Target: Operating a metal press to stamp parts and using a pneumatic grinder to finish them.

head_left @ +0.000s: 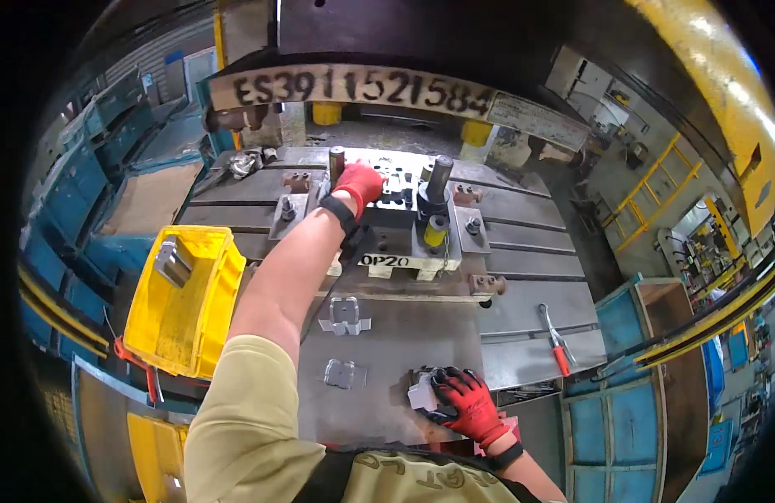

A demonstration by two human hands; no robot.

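Note:
My left hand (360, 184), in a red glove, reaches to the left side of the press die (393, 189), next to a guide post (337, 157). Its fingers look curled, and whatever they hold is hidden. On the near right of the metal table, my right hand (471, 405) in a red and black glove is closed over a small bent sheet-metal part (422, 394). Between the hands, two similar shiny bent metal parts, one farther (345, 314) and one nearer (340, 374), lie on the plate. A second, thicker guide post (438, 178) stands at the die's right.
A yellow bin (216, 313) with a metal piece (173, 261) in it stands left. Pliers with a red handle (557, 347) lie right on the slotted press bed (521, 220). The upper press slide (404, 38) overhangs the die. Blue crates (619, 417) stand at right.

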